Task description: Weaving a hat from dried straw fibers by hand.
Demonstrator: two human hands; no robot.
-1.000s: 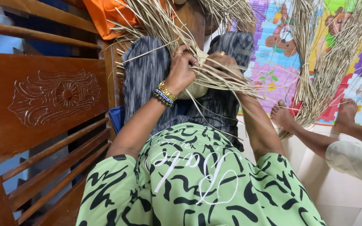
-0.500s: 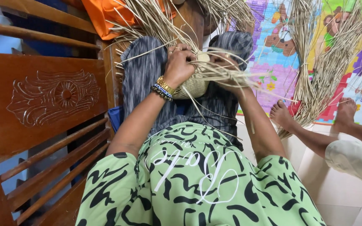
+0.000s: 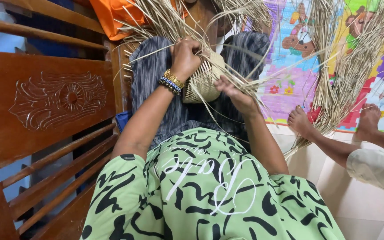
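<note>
A small half-woven straw basket (image 3: 204, 81) rests against my raised knees, which are covered by dark striped cloth. Long loose straw strands (image 3: 156, 22) fan out from its rim. My left hand (image 3: 184, 57), with gold and blue bangles on the wrist, grips the basket's upper left edge. My right hand (image 3: 236, 94) pinches straw strands at the basket's right side. A green and black patterned shirt covers my chest in the foreground.
A carved wooden bench back (image 3: 45, 106) stands along the left. Orange cloth (image 3: 114, 15) hangs above it. Another person's bare feet (image 3: 301, 122) and a bundle of straw (image 3: 343, 75) lie on a colourful play mat (image 3: 290, 66) at the right, over white floor tiles.
The basket has turned so its woven side shows more. My right hand has dropped lower along the strands; my left hand stays on the rim.
</note>
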